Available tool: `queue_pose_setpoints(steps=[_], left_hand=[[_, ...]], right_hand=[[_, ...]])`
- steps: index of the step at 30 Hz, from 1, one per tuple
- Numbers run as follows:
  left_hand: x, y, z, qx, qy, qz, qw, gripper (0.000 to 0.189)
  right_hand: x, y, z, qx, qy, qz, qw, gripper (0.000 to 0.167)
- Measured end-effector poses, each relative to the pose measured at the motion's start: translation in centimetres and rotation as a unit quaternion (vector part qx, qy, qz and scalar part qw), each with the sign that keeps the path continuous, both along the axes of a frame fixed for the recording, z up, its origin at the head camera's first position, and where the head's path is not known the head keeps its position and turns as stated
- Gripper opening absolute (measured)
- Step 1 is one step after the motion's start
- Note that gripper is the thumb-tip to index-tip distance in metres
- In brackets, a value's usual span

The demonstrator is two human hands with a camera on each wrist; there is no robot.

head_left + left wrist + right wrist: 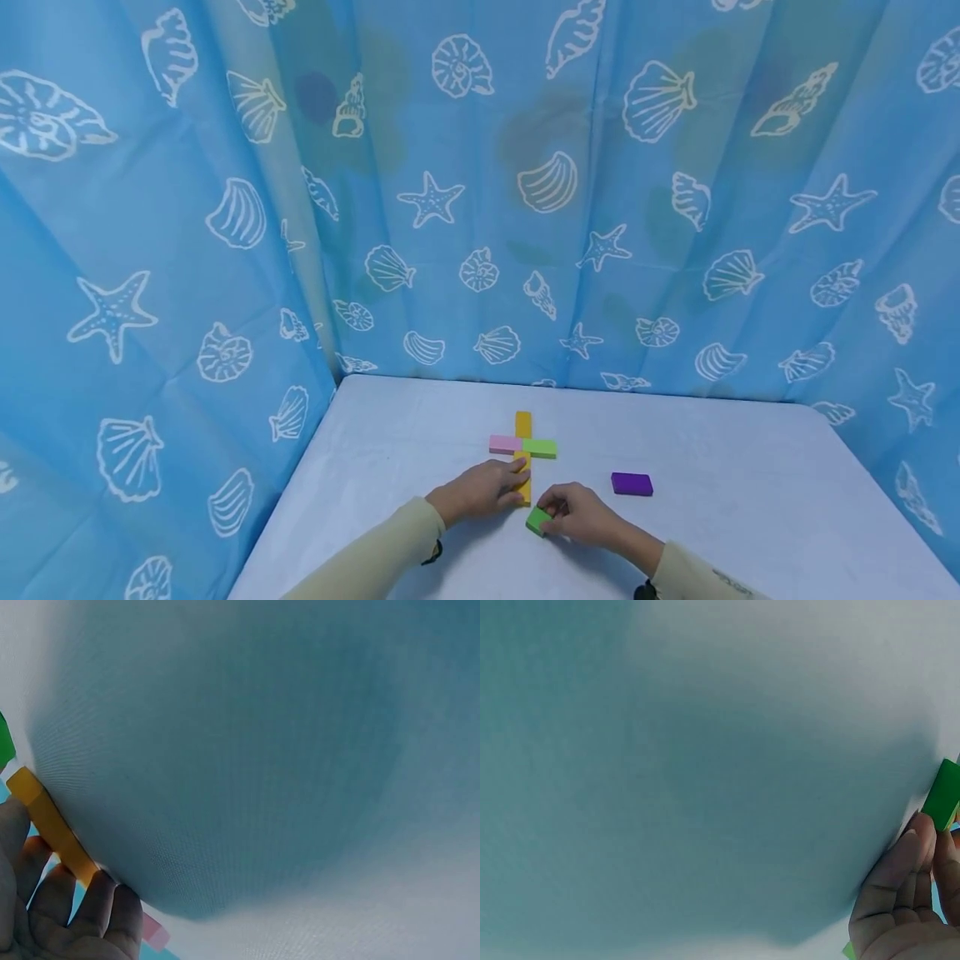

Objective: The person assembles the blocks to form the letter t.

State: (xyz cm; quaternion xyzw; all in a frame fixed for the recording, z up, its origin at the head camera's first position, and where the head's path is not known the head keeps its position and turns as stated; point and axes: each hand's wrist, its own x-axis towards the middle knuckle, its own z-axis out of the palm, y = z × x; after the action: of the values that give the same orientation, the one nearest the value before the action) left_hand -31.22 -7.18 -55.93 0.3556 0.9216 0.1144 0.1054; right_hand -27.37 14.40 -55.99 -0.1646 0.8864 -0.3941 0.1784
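My right hand (pixel 581 514) pinches a green block (pixel 537 521) between thumb and fingertips, close to the tabletop. In the right wrist view the green block (pixel 943 796) stands at the fingertips. My left hand (pixel 483 489) rests its fingers on the near yellow block (pixel 522 490), partly covering it; in the left wrist view the fingers (pixel 94 900) lie along this yellow block (pixel 54 829). Beyond it, a pink block (pixel 505 444) and a light green block (pixel 540 448) lie end to end, with another yellow block (pixel 523 423) behind them, making a cross shape.
A purple block (pixel 632 484) lies apart on the right. All the blocks are on a table with a white cover (pixel 405 417). A blue curtain with white shell prints (pixel 480 275) hangs behind the table and along its sides.
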Motion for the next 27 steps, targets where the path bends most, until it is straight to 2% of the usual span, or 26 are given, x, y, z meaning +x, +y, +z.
queue_pose_setpoints(steps=[9, 18, 27], left_hand=[[-0.1, 0.1, 0.2, -0.005, -0.009, 0.010, 0.9999, 0.051], [-0.3, 0.3, 0.4, -0.003, -0.021, 0.019, 0.9996, 0.050], [0.0, 0.3, 0.6, 0.000, -0.028, 0.025, 0.9993, 0.050]], right_hand=[[0.0, -0.7, 0.4, 0.004, 0.016, -0.010, 0.9998, 0.018], [-0.2, -1.3, 0.6, 0.023, 0.011, -0.033, 0.9991, 0.017], [-0.3, -1.9, 0.6, 0.033, 0.001, -0.049, 0.9983, 0.017]])
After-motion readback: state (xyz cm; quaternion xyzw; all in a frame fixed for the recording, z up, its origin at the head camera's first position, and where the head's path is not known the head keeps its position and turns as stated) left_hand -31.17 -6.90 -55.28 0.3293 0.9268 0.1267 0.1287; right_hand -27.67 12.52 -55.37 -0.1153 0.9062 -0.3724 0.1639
